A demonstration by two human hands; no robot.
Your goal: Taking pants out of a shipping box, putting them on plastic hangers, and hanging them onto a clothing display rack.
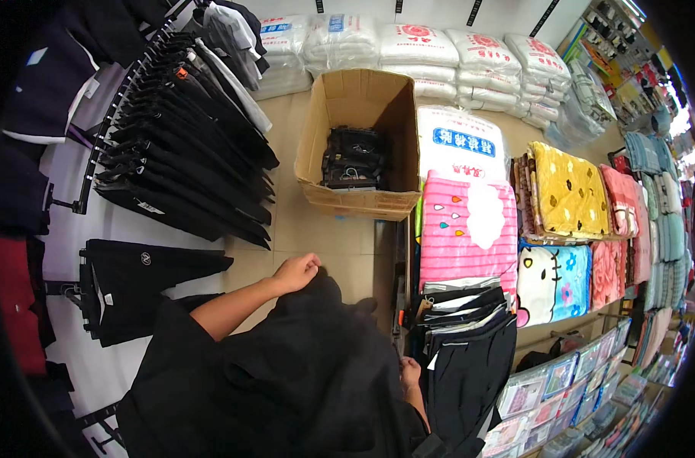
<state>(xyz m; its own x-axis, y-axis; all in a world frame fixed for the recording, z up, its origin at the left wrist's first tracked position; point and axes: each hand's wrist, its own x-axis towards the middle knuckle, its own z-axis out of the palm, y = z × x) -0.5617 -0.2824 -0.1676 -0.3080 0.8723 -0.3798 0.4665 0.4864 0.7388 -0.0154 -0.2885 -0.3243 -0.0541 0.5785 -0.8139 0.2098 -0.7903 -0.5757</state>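
My left hand [297, 272] is held out over the tiled floor with its fingers curled in. Nothing plainly shows in it, and the dark cloth of my clothing lies just below. My right hand [410, 372] is low beside a pile of dark folded trousers [468, 366], some with white tags. Its fingers are bent near the pile's left edge, and I cannot tell whether they grip anything. Ahead stands an open cardboard box [356, 200] with several black clip hangers [353, 157] inside. To the left, a pair of black trousers [153, 263] hangs from a wall arm.
A rail of black trousers [193, 154] fills the upper left. Plastic-wrapped quilt bags [419, 46] are stacked along the back wall. On the right lie a pink blanket [468, 229], a yellow blanket [574, 186] and packaged bedding [559, 378]. Tiled floor [256, 266] shows before me.
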